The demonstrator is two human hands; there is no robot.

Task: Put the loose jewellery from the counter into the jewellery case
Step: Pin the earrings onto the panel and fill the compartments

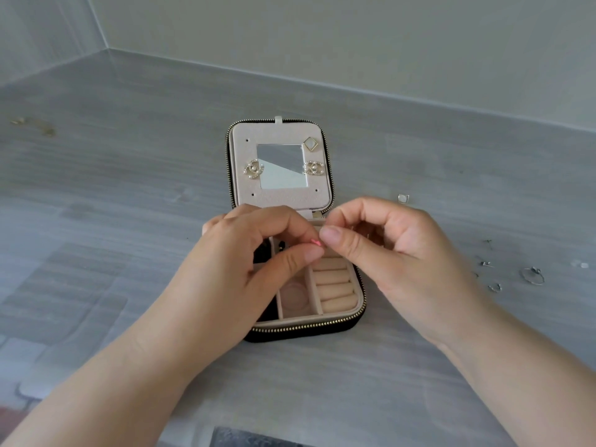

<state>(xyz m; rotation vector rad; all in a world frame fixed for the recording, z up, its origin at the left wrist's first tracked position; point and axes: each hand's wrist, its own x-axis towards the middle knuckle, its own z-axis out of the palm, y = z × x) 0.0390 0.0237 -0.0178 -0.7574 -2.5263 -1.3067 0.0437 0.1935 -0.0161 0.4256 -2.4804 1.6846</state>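
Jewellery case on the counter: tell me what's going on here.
A person's left hand and right hand together pinch a tiny pink piece above the open jewellery case. Three earrings are pinned in its lid around the mirror. Several small loose pieces lie on the counter to the right.

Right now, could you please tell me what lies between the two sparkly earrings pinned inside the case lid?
The small square mirror lies between the left earring and the right earring, as the head view shows.

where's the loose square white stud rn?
Head view: the square white stud lies on the counter, right of the jewellery case and its open lid, just beyond the right hand.
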